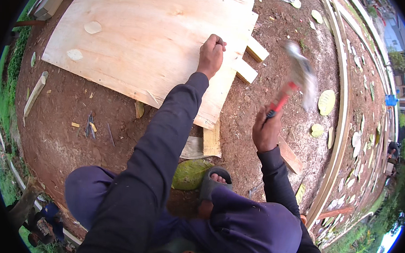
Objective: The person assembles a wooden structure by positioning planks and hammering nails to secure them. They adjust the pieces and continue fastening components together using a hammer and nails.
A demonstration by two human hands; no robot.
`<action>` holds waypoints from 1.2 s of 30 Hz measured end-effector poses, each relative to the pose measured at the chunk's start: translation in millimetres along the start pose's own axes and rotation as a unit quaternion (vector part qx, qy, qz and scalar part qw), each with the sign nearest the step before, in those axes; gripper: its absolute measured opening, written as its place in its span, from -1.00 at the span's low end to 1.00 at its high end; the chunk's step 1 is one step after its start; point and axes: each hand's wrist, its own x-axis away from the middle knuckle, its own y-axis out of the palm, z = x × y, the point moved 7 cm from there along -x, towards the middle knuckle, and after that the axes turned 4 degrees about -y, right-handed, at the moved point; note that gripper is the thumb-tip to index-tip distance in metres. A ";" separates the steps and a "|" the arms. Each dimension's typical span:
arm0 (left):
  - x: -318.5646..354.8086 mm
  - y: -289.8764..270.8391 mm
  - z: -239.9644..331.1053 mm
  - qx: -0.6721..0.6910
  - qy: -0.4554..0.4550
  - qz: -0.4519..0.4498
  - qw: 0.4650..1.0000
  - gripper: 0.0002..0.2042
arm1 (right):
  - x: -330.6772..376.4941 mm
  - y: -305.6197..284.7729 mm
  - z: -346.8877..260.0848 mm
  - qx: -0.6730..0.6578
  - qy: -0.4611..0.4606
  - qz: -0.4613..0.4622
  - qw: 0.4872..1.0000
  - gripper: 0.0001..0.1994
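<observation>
Left hand [211,53]: I see fingers pinched together on the plywood sheet [147,39].
Right hand [266,130]: fingers wrapped around the hammer [295,81], raised beside the sheet.
Risk: I think a blow may hit the left fingers.

A hammer [294,79] with a red and black handle is showing right of the frame's centre, its grey metal head smeared by motion blur and pointing toward the upper right. The handle's lower end is sitting inside a closed fist. A large sheet of pale plywood [147,39] is lying flat on the bare earth, filling the upper left and centre of the frame, its right edge resting over short wooden battens [250,60] that are sticking out toward the right. A clenched fist is pressing on the sheet near that edge.
</observation>
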 end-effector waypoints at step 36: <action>-14.3 -8.2 -16.0 0.111 -0.046 -0.022 0.992 -0.86 | 134.5 10.8 54.8 -0.033 0.194 -0.046 0.979 -0.70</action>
